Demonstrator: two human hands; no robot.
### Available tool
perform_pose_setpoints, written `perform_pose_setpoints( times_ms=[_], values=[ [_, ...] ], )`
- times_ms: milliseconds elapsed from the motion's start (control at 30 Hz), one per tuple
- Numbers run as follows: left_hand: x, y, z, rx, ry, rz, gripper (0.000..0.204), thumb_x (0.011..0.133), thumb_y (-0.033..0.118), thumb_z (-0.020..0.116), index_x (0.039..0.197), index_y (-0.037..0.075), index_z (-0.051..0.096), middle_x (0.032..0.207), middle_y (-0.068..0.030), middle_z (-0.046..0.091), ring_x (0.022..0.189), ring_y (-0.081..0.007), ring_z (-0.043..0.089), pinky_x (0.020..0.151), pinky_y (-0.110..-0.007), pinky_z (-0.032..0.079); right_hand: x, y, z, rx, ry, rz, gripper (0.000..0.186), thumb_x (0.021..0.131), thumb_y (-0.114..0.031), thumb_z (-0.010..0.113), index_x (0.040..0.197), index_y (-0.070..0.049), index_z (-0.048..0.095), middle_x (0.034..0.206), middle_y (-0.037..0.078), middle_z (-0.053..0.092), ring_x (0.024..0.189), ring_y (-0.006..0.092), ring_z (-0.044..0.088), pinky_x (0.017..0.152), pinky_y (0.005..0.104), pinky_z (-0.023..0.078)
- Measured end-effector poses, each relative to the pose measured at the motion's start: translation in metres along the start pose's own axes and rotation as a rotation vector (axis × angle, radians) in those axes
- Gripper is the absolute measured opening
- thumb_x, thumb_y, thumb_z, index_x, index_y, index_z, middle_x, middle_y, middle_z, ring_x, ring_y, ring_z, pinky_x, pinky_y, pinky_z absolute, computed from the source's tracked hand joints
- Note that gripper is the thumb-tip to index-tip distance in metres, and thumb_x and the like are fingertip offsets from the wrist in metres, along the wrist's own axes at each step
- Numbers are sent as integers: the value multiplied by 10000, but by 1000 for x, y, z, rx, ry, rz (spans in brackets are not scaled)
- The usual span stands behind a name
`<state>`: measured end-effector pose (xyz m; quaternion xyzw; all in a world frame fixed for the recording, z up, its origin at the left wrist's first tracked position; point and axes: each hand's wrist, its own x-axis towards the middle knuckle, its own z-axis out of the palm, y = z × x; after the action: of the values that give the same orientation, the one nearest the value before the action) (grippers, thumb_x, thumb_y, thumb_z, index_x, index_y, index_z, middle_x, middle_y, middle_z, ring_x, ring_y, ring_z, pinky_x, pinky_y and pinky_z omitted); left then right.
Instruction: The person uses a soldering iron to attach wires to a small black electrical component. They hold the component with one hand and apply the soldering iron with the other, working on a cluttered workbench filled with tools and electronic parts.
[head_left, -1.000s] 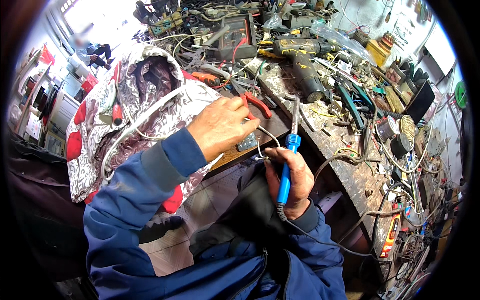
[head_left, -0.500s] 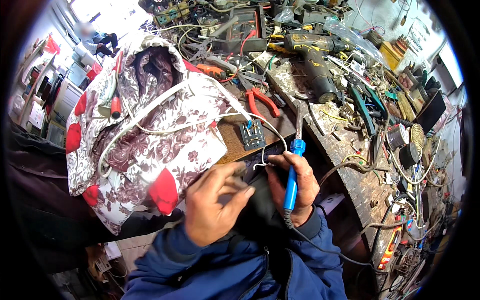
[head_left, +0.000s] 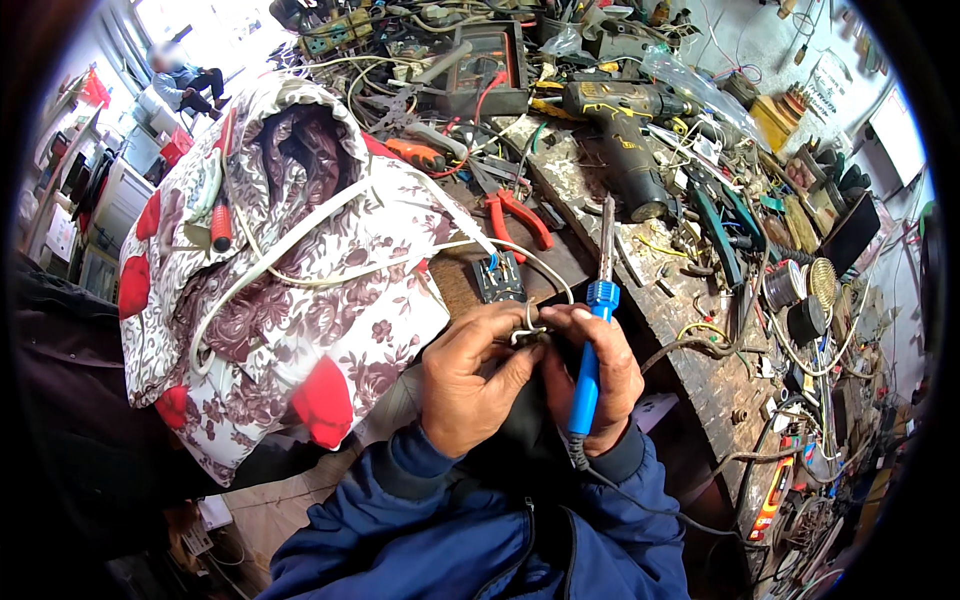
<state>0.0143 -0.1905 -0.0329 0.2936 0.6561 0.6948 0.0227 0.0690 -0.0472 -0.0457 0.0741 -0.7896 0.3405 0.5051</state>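
Pinching bent end of thin white plastic-sheathed cable (head_left: 547,266) between closed-up fingers of left hand (head_left: 468,380); steadying it with right hand (head_left: 612,390), also clamped round blue-handled soldering iron (head_left: 587,385), tip upward, apparently to clear both hands. Noted beyond, on brown wooden surface (head_left: 456,292): black square module (head_left: 501,283). Since earlier frame, brought left hand in to cable.

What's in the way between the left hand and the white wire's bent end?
Nothing visible: the left hand is at the bent end. The blue soldering iron is off to its right, in the right hand.
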Motion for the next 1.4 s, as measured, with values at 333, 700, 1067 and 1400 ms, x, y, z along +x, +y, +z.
perform_pose_setpoints(
  times_ms=[333, 700, 1067, 1400],
  values=[
    [23, 27, 7, 1036, -79, 64, 651, 869, 124, 794, 1448, 9, 520, 1437, -292, 539, 1191, -489, 632, 936, -537, 547, 13, -7, -4, 57, 151, 116, 570, 839, 146, 791, 1337, 61, 527, 1112, 225, 761, 1056, 299, 776, 922, 369, 607],
    [32, 22, 16, 1043, 4, 20, 594, 796, 140, 856, 1328, 30, 614, 1298, -231, 608, 1108, -444, 667, 864, -500, 572, 17, 1, 0, 159, 232, 154, 559, 847, 165, 779, 1340, 70, 534, 1137, 186, 725, 1053, 286, 774, 906, 353, 622],
    [34, 21, 14, 782, 219, 297, 646, 770, 125, 893, 1321, -17, 588, 1269, -236, 628, 1081, -433, 676, 886, -482, 589, -12, -19, -18, 172, 57, 192, 621, 817, 152, 796, 1352, 15, 511, 1060, 191, 771, 989, 272, 783, 881, 370, 615],
    [16, 26, 0, 829, 152, 298, 308, 867, 45, 782, 1163, -9, 714, 1240, -241, 672, 1084, -427, 681, 916, -452, 570, -12, -72, -38, 292, -16, 151, 721, 764, 153, 829, 1373, -8, 478, 1059, 261, 760, 905, 369, 782, 794, 423, 635]
  ],
)
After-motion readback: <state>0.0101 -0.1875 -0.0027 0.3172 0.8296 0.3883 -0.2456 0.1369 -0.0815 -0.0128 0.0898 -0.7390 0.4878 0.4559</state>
